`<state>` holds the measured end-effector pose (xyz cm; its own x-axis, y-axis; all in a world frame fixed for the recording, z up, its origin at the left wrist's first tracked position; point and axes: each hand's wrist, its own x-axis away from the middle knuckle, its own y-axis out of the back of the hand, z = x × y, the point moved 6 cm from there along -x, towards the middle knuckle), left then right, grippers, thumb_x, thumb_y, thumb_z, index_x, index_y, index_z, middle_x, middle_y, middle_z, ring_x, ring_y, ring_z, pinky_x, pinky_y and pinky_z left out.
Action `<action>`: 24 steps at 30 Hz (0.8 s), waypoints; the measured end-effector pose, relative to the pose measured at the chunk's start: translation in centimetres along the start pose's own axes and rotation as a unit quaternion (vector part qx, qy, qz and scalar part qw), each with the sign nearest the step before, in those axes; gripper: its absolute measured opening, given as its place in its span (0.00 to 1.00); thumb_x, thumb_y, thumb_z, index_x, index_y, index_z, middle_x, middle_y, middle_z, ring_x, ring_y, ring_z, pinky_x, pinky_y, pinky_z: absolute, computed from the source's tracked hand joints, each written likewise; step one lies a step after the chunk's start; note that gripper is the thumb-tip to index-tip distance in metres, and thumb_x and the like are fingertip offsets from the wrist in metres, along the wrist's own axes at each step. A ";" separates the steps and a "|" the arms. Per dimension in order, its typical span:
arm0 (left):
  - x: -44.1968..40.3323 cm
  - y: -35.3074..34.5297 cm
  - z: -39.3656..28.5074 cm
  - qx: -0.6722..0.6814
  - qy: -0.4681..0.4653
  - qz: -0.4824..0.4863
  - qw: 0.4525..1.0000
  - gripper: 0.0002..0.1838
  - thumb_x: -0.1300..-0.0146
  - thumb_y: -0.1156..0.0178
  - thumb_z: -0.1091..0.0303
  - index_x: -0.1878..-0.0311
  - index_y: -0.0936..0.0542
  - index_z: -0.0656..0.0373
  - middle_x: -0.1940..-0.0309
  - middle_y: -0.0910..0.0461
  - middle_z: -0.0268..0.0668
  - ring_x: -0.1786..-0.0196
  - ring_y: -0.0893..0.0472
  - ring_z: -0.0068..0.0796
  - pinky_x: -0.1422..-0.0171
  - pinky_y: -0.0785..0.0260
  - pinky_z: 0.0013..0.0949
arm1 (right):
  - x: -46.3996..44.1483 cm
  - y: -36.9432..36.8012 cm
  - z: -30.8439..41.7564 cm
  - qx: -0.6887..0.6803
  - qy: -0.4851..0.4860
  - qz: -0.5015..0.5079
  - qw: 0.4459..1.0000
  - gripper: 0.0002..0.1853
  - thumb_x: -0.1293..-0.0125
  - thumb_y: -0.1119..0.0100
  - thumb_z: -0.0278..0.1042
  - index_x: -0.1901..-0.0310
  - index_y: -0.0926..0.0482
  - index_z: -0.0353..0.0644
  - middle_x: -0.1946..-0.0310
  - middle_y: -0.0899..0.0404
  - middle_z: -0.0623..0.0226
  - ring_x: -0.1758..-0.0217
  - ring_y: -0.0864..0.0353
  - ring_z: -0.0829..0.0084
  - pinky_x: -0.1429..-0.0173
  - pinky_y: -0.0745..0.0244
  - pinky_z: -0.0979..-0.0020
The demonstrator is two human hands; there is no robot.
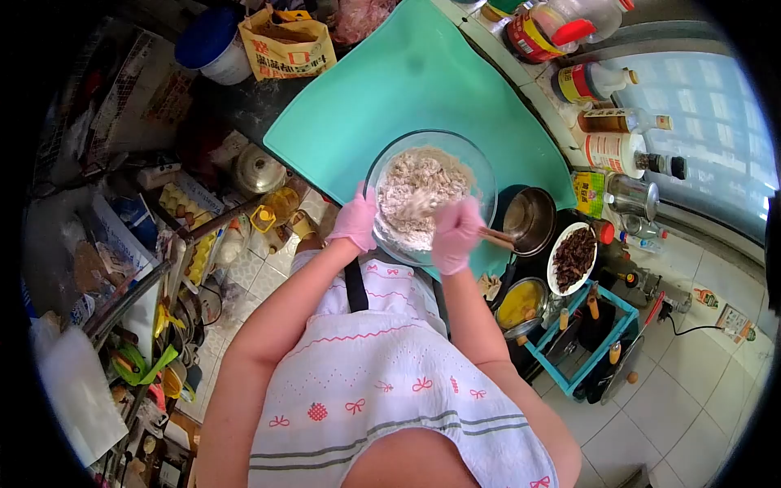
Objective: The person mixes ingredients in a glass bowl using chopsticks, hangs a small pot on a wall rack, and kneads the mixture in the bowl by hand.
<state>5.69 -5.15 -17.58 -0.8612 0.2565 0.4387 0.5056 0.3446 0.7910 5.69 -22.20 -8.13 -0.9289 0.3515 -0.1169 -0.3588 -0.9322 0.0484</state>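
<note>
Left hand (355,220), pink-gloved: pressed against the left side of a big round clear-glass bowl (487,180). Can't tell from here if it's gripping the rim or just resting on it.

Right hand (458,236), also pink-gloved: closed in a fist around a slim brown stick-like utensil (498,238), over the bowl's near right part. Butt end pokes out to the right; hand's a bit blurred.

Bowl sits on the near part of a glossy turquoise mat (366,98), right in front of the person. Inside: lumpy pale grey-beige floury mixture (419,191), whiter and drier at the near edge.

Right of bowl: round metal pot (533,213), then a white oval plate (551,262) piled with dark brown strips (574,256). Nearer, a metal bowl with yellow contents (521,302).

Far right, along the window: row of bottles, incl. a clear one with amber liquid (602,121). Far left: tan printed bag (286,53) beside a white tub with a blue lid (203,39).
</note>
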 end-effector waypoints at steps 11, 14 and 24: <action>0.1 1.1 -0.6 0.003 -0.013 0.021 1.000 0.37 0.57 0.30 0.71 0.42 0.37 0.66 0.38 0.37 0.61 0.58 0.19 0.54 0.56 0.22 0.44 | -4.0 0.1 -6.4 -0.079 -0.087 -0.014 0.993 0.22 0.30 0.56 0.41 0.84 0.40 0.49 0.88 0.40 0.73 0.83 0.41 0.78 0.76 0.47 0.72; 0.2 0.8 -0.5 0.011 -0.007 0.031 0.999 0.36 0.56 0.31 0.72 0.43 0.36 0.66 0.45 0.33 0.60 0.59 0.19 0.56 0.57 0.23 0.46 | -2.1 -1.1 -9.4 0.259 0.115 -0.021 0.959 0.22 0.29 0.58 0.39 0.83 0.39 0.46 0.88 0.40 0.71 0.84 0.39 0.74 0.77 0.46 0.69; -0.6 -0.9 0.7 0.012 -0.008 0.013 1.000 0.43 0.71 0.24 0.73 0.47 0.36 0.62 0.36 0.41 0.63 0.59 0.18 0.55 0.56 0.21 0.45 | -6.1 1.3 -6.4 -0.158 -0.207 -0.022 0.965 0.19 0.31 0.54 0.39 0.81 0.38 0.45 0.86 0.38 0.75 0.82 0.39 0.78 0.77 0.49 0.72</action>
<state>5.78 -5.00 -18.86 -0.8471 0.2796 0.4520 0.5289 0.3595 0.7688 11.45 -26.14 -13.73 -0.8939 0.3355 0.2973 -0.4140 -0.8722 -0.2605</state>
